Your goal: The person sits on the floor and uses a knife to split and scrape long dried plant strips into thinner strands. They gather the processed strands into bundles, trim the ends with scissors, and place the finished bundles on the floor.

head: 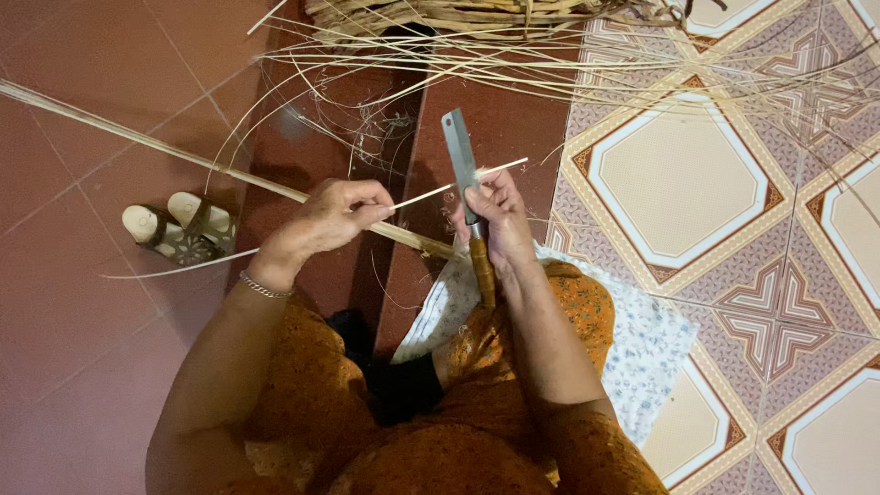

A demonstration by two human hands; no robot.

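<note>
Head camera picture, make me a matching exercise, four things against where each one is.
Things:
1. knife
2. thin strip
3. sandals
4. patterned cloth

Places:
A. on the red floor at the left
B. in the right hand, blade pointing away
C. spread over the lap
D. pinched in the left hand, crossing the blade

Pairs: 1-B, 2-D, 3-A, 4-C

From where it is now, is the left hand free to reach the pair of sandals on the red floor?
Probably not as things stand: the left hand is pinching a thin cane strip, so its grip is taken. The sandals lie apart to its left on bare floor, with only a long cane passing above them.
</note>
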